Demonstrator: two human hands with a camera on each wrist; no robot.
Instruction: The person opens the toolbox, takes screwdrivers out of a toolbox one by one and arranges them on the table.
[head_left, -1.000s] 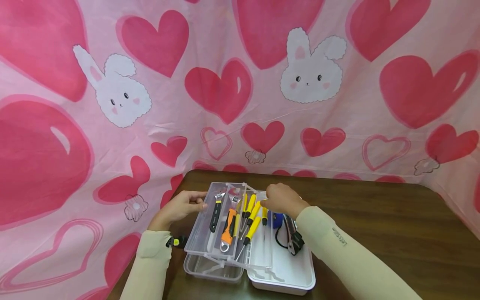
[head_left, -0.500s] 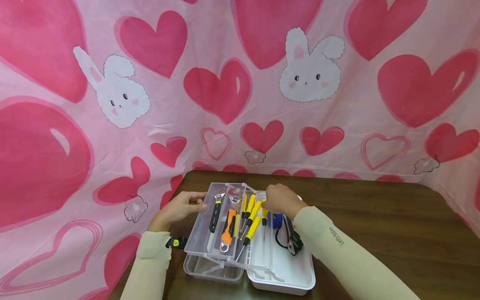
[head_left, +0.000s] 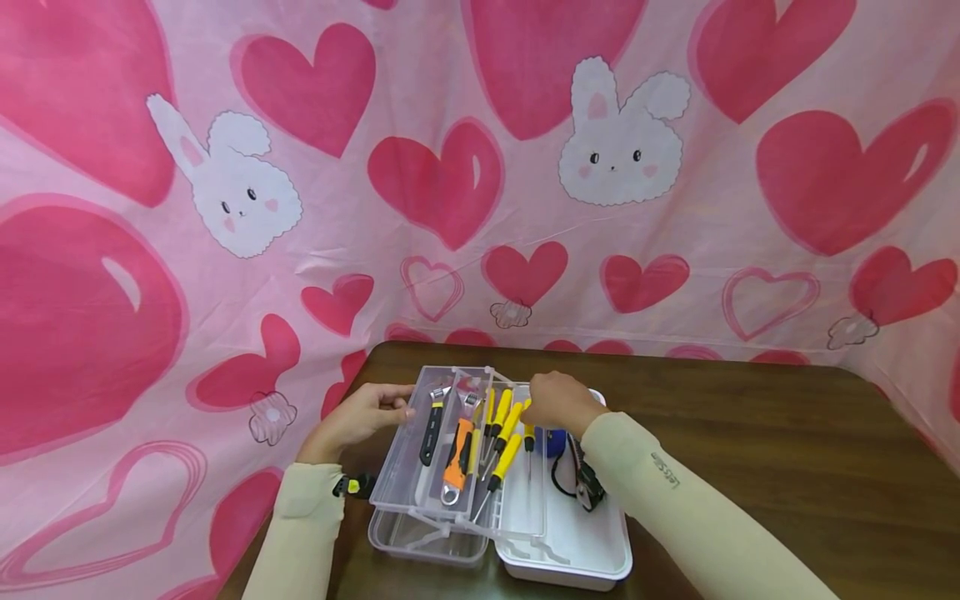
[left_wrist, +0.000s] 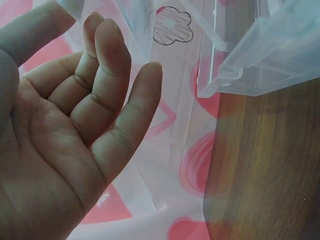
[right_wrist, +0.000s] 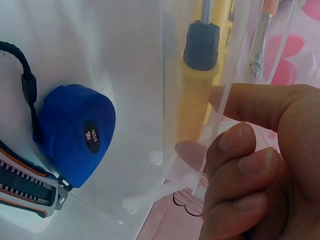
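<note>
In the head view my left hand holds the left edge of the raised clear tray, thumb over the rim. Its other fingers curl loosely below in the left wrist view. That tray holds a black-handled adjustable wrench and an orange-handled wrench. My right hand pinches the yellow handle of a screwdriver at the far end of the second clear tray. Thumb and a finger meet the handle; part of that finger shows through the plastic. Several yellow screwdrivers lie slanted to its left.
A white toolbox base sits below on the right, with a blue tape measure and a utility knife inside. A clear bin stands at left under the tray. Brown table; heart-print cloth hangs behind.
My right hand and forearm have shifted very slightly left and down at the screwdriver. The left hand and the trays stay in place.
</note>
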